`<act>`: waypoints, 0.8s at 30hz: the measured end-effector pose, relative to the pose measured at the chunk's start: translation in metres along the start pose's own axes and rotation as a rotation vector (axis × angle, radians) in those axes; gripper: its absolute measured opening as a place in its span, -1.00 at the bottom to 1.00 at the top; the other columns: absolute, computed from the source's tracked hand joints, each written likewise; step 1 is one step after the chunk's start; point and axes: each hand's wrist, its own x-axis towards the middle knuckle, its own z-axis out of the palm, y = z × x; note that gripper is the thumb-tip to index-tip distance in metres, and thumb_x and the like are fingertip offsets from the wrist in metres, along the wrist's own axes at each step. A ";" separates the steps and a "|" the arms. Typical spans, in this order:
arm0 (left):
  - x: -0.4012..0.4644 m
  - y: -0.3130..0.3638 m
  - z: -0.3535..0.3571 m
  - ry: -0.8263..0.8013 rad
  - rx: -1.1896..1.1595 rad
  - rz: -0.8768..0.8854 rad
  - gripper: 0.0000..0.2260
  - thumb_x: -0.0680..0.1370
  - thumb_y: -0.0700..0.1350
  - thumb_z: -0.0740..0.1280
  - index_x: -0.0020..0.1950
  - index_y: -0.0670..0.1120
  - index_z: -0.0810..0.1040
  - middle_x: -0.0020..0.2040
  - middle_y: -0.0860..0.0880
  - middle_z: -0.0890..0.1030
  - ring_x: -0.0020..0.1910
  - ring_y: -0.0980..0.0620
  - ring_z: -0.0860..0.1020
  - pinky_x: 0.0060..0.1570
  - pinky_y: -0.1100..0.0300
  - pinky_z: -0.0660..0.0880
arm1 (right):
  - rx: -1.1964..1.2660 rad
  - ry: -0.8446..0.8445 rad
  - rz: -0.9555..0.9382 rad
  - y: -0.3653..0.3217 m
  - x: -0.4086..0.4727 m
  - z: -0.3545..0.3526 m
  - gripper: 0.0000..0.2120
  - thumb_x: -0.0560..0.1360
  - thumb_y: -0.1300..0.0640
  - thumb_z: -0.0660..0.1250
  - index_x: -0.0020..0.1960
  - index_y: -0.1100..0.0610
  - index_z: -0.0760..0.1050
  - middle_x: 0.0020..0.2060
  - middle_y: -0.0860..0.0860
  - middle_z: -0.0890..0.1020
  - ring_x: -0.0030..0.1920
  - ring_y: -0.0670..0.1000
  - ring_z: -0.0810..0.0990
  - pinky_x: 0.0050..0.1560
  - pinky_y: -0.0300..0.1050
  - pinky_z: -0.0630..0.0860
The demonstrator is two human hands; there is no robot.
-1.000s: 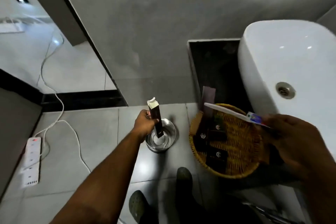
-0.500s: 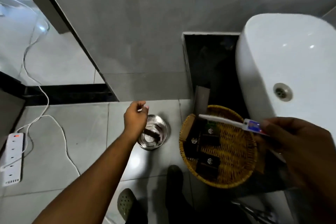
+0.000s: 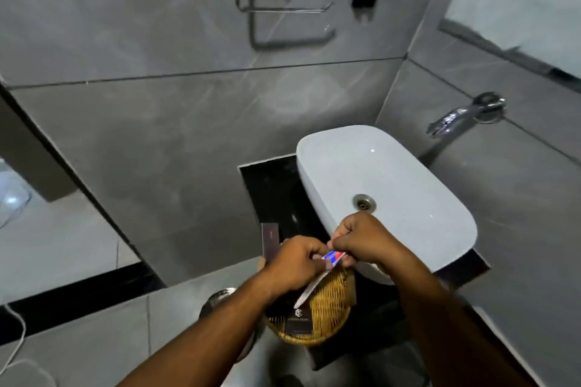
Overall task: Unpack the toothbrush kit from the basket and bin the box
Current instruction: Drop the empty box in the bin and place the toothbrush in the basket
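Note:
Both hands meet above the wicker basket (image 3: 330, 302). My left hand (image 3: 295, 261) and my right hand (image 3: 364, 239) pinch a small red-and-blue toothpaste tube (image 3: 333, 256) together with a white toothbrush (image 3: 309, 291) that slants down over the basket. Dark boxes lie in the basket, one with a logo (image 3: 298, 320). A dark box (image 3: 270, 239) stands upright at the basket's far left. The small metal bin (image 3: 220, 298) sits on the floor left of the basket, mostly hidden by my left forearm.
A white basin (image 3: 408, 198) sits on a dark counter right of the basket. A chrome tap (image 3: 456, 116) juts from the right wall. A towel rail (image 3: 283, 9) hangs on the grey tiled wall above. A white cable (image 3: 15, 352) lies on the floor at the left.
My left hand dropped the dark box into the metal bin, then came up to join my right hand on the toothbrush and tube. The camera tilted up toward the wall.

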 end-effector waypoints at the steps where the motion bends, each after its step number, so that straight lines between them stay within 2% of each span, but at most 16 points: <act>1: -0.001 -0.001 0.003 0.002 -0.008 -0.014 -0.85 0.47 -0.18 0.44 -0.02 -0.20 0.69 -0.14 -0.18 0.69 -0.18 0.02 0.57 -0.05 0.01 0.55 | 0.001 -0.007 0.020 0.002 0.002 0.001 -0.92 0.37 0.39 0.34 -0.26 0.31 0.59 -0.35 0.24 0.67 -0.61 -0.07 0.56 -0.58 -0.30 0.49; 3: 0.000 -0.003 0.007 0.009 -0.077 -0.058 -0.88 0.47 -0.21 0.43 -0.06 -0.24 0.66 -0.24 -0.17 0.63 -0.27 0.04 0.52 -0.18 0.08 0.49 | 0.057 -0.031 0.063 0.009 0.005 0.003 -0.92 0.40 0.37 0.38 -0.27 0.28 0.58 -0.22 0.32 0.69 -0.49 0.00 0.63 -0.51 -0.26 0.58; 6: -0.002 -0.014 0.011 0.013 -0.332 -0.192 -0.96 0.50 -0.25 0.40 -0.09 -0.20 0.62 -0.30 -0.10 0.67 -0.34 0.05 0.64 -0.30 0.15 0.55 | 0.336 -0.146 0.100 0.019 0.009 0.005 -0.89 0.40 0.32 0.48 -0.24 0.30 0.58 -0.15 0.35 0.68 -0.25 0.14 0.69 -0.31 -0.18 0.67; 9: -0.004 -0.027 0.015 0.057 -0.532 -0.271 -0.96 0.51 -0.22 0.39 -0.12 -0.17 0.62 -0.24 -0.15 0.71 -0.25 -0.09 0.66 -0.34 0.17 0.56 | 0.528 -0.273 0.108 0.032 0.011 0.004 -0.89 0.40 0.38 0.47 -0.09 0.36 0.59 -0.18 0.24 0.69 -0.17 0.11 0.71 -0.23 -0.16 0.69; 11: -0.005 -0.032 0.019 0.084 -0.620 -0.310 -0.94 0.51 -0.20 0.39 -0.16 -0.14 0.63 -0.21 -0.17 0.72 -0.27 -0.07 0.66 -0.35 0.19 0.58 | 0.563 -0.291 0.107 0.040 0.012 0.003 -0.86 0.40 0.44 0.44 -0.04 0.36 0.59 -0.17 0.22 0.70 -0.15 0.09 0.73 -0.21 -0.18 0.67; 14: -0.006 -0.039 0.024 0.140 -0.610 -0.405 -0.92 0.53 -0.18 0.37 -0.16 -0.10 0.62 -0.28 -0.06 0.73 -0.36 0.03 0.69 -0.49 0.26 0.53 | 0.432 -0.208 0.076 0.045 0.014 0.005 -0.85 0.41 0.48 0.41 -0.10 0.29 0.59 -0.16 0.25 0.67 -0.19 0.08 0.73 -0.22 -0.17 0.68; 16: -0.008 -0.044 0.024 0.204 -0.555 -0.451 -0.92 0.53 -0.18 0.36 -0.14 -0.14 0.61 -0.31 -0.06 0.71 -0.43 0.04 0.67 -0.59 0.28 0.43 | 0.313 -0.121 0.033 0.042 0.015 0.007 -0.85 0.41 0.46 0.40 -0.15 0.25 0.59 -0.24 0.23 0.64 -0.33 0.01 0.69 -0.34 -0.20 0.63; 18: -0.011 -0.051 0.025 0.257 -0.511 -0.481 -0.91 0.53 -0.19 0.37 -0.12 -0.20 0.62 -0.34 -0.11 0.68 -0.51 0.07 0.60 -0.58 0.26 0.44 | 0.178 0.013 -0.045 0.038 0.020 0.008 -0.90 0.43 0.40 0.39 -0.14 0.23 0.58 -0.32 0.18 0.61 -0.49 -0.04 0.61 -0.43 -0.18 0.55; 19: -0.013 -0.053 0.027 0.273 -0.497 -0.498 -0.89 0.53 -0.19 0.37 -0.11 -0.23 0.62 -0.36 -0.12 0.66 -0.54 0.08 0.57 -0.55 0.25 0.48 | 0.090 0.081 -0.089 0.036 0.023 0.007 -0.92 0.45 0.34 0.39 -0.07 0.24 0.58 -0.31 0.19 0.63 -0.48 -0.02 0.60 -0.40 -0.16 0.55; 20: -0.014 -0.054 0.030 0.283 -0.500 -0.518 -0.89 0.52 -0.20 0.38 -0.12 -0.24 0.62 -0.40 -0.11 0.65 -0.56 0.08 0.55 -0.53 0.24 0.51 | -0.026 0.141 -0.134 0.034 0.026 0.007 -0.85 0.46 0.27 0.39 0.03 0.26 0.58 -0.24 0.21 0.66 -0.39 0.02 0.63 -0.30 -0.12 0.57; 22: -0.016 -0.054 0.037 0.288 -0.532 -0.560 -0.90 0.52 -0.24 0.37 -0.19 -0.23 0.60 -0.52 -0.05 0.61 -0.62 0.08 0.50 -0.54 0.24 0.49 | -0.257 0.211 -0.165 0.031 0.034 0.009 -0.69 0.48 0.16 0.40 0.18 0.27 0.53 0.02 0.21 0.65 -0.06 0.12 0.63 -0.04 -0.08 0.52; 24: -0.016 -0.053 0.046 0.259 -0.537 -0.604 -0.90 0.52 -0.26 0.37 -0.20 -0.24 0.58 -0.56 -0.04 0.59 -0.67 0.09 0.46 -0.61 0.27 0.42 | -0.360 0.206 -0.140 0.028 0.039 0.015 -0.70 0.50 0.12 0.38 0.14 0.29 0.52 0.09 0.21 0.61 0.06 0.19 0.59 0.01 -0.06 0.51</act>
